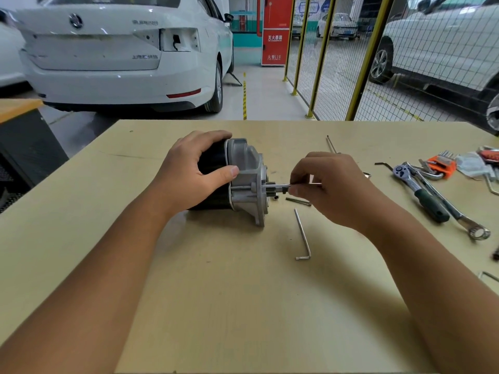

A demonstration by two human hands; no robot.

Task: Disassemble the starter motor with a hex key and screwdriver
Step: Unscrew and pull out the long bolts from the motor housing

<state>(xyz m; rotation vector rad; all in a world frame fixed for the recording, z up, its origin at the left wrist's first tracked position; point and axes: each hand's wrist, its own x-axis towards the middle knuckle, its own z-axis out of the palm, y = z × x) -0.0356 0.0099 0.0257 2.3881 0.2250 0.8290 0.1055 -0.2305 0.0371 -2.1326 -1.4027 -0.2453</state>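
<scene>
The starter motor (pixel 247 168) lies on its side on the tan table (pixel 243 292), black body to the left, silver end housing to the right. My left hand (pixel 189 171) grips the black body from above, thumb on the housing's edge. My right hand (pixel 332 190) pinches a thin hex key (pixel 275 186) that runs level into a bolt at the housing's near side. A loose L-shaped hex key (pixel 303 236) lies on the table in front of the motor. A short dark bolt (pixel 297 201) lies under my right hand.
Right of my hands lie a ratchet with a green grip (pixel 421 193), a combination spanner (pixel 459 217), an orange holder of hex keys (pixel 442 164) and a small black hex key (pixel 383 165). A long thin rod (pixel 331 144) lies behind. A dark cabinet (pixel 24 157) stands left of the table.
</scene>
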